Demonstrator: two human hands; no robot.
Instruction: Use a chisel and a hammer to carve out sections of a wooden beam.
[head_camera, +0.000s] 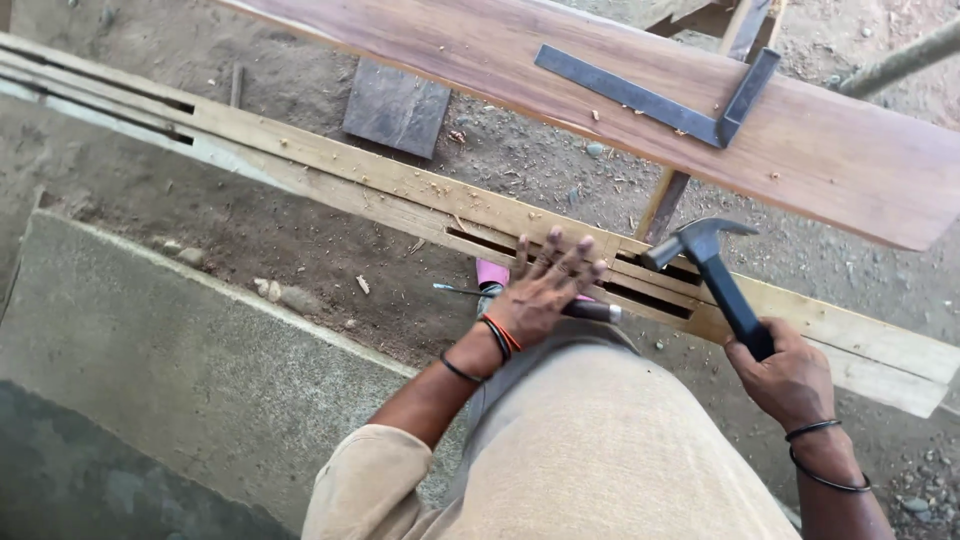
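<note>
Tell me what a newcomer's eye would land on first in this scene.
First, the claw hammer gripped by the right hand, its head poised over a slotted pale wooden frame piece that runs diagonally across the dirt ground. Beside it, the left hand presses flat on that wood, over a dark-handled chisel. Above, a steel carpenter's square lies on a broad reddish plank.

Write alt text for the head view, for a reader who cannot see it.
A person's right hand grips a claw hammer over a slotted pale wooden frame, while the left hand presses flat on it. A steel square lies on a reddish plank beyond.
</note>
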